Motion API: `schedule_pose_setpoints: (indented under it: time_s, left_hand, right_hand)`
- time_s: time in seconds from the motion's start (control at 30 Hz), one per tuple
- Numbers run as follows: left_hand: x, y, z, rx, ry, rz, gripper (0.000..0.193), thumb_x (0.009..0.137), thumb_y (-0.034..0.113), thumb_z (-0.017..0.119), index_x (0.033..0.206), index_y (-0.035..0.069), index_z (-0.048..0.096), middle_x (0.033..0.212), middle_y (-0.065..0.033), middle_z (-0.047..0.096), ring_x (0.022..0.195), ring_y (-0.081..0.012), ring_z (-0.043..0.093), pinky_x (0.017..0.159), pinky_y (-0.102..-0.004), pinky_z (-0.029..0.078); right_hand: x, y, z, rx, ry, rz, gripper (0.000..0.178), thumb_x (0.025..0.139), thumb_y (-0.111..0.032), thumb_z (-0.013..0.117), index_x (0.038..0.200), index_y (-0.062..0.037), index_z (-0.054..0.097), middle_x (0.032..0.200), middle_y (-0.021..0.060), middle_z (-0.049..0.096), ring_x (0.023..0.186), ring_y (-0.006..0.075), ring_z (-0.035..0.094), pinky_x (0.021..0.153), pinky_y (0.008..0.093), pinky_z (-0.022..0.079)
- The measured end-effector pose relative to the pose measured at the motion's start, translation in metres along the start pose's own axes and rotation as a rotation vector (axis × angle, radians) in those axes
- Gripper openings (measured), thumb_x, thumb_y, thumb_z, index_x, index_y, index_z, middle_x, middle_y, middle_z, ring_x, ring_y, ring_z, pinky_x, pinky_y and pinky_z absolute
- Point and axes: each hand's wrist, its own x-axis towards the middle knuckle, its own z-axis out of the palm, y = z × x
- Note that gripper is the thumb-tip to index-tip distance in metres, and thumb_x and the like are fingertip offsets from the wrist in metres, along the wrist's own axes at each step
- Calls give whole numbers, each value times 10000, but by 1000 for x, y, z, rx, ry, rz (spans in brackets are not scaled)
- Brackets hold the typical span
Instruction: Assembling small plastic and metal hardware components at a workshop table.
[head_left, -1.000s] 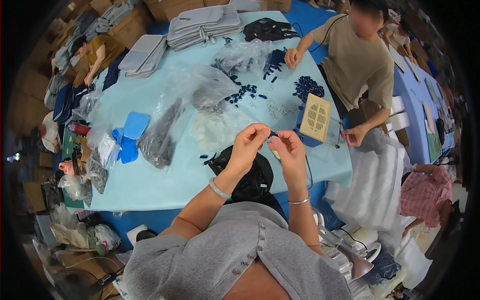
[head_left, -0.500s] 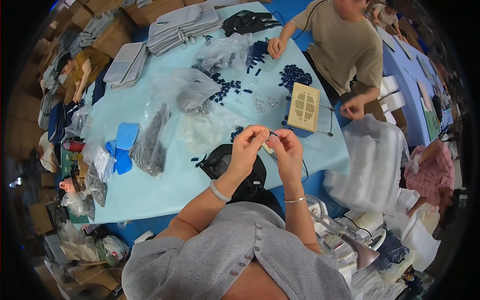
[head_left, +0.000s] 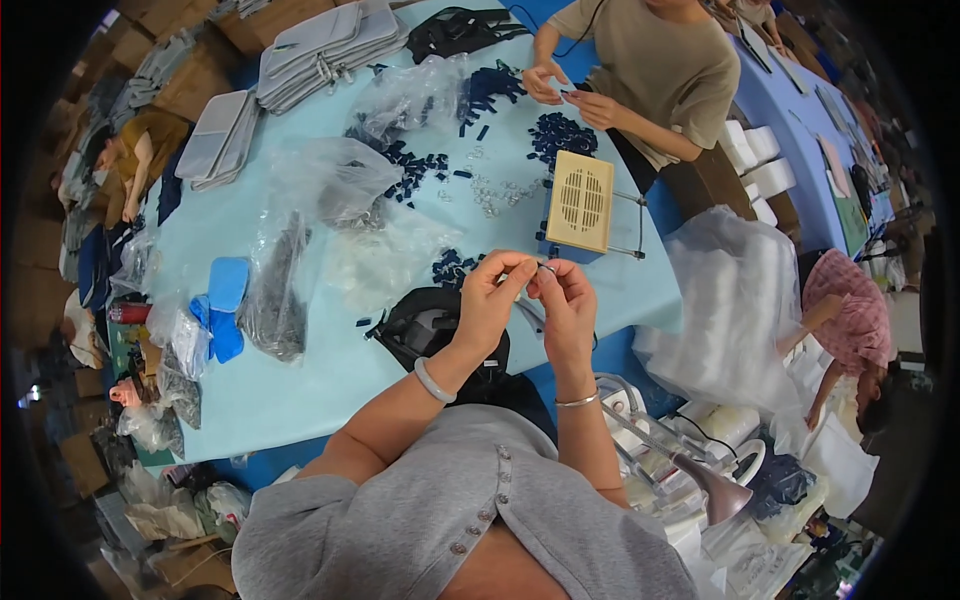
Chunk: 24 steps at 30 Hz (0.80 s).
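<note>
My left hand (head_left: 490,305) and my right hand (head_left: 568,312) meet at the fingertips over the table's near edge. Both pinch a small dark strip piece (head_left: 543,267), mostly hidden by the fingers; its exact kind is too small to make out. Just beyond my left hand lies a little heap of short dark blue strips (head_left: 450,268). A black bag (head_left: 408,325) rests below and left of my hands, partly behind my left forearm. Farther off are scattered small clear or metal rings (head_left: 492,197) and more dark blue strips (head_left: 412,172).
A beige-and-blue box with a slotted face (head_left: 581,200) stands beyond my right hand. Across the table a co-worker in a tan shirt (head_left: 660,65) handles something small. Plastic bags (head_left: 275,290), blue pouches (head_left: 228,285) and stacked grey cases (head_left: 318,50) lie leftward. Wrapped white bundles (head_left: 715,300) sit right.
The table has shifted slightly left in view. My hands keep pinching the small piece. The co-worker's hands, apart before, have come together around something small.
</note>
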Motion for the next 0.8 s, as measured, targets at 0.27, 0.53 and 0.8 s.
schedule_pose_setpoints:
  time_s: [0.27, 0.53, 0.8]
  left_hand:
    - [9, 1, 10, -53, -42, -148, 129, 865, 106, 594, 928, -4, 621, 842, -10, 596, 737, -57, 520, 639, -194, 403]
    - [17, -12, 18, 290, -17, 92, 100, 868, 90, 573, 891, -5, 597, 787, -15, 600, 637, -53, 527, 555, -192, 417]
    - [20, -25, 31, 155, -16, 6, 127, 862, 92, 585, 932, -14, 593, 796, -19, 610, 651, -50, 529, 581, -188, 427]
  right_hand:
    - [8, -1, -17, -13, 25, 12, 91, 875, -102, 572, 909, -25, 538, 811, 1, 559, 729, 69, 522, 683, 196, 429]
    - [13, -2, -27, -108, 45, 15, 102, 866, -93, 581, 922, -17, 545, 806, -2, 555, 717, 65, 521, 668, 196, 428]
    - [18, -9, -43, -75, 72, 79, 98, 861, -92, 587, 911, -15, 552, 802, 1, 560, 708, 64, 520, 670, 197, 429]
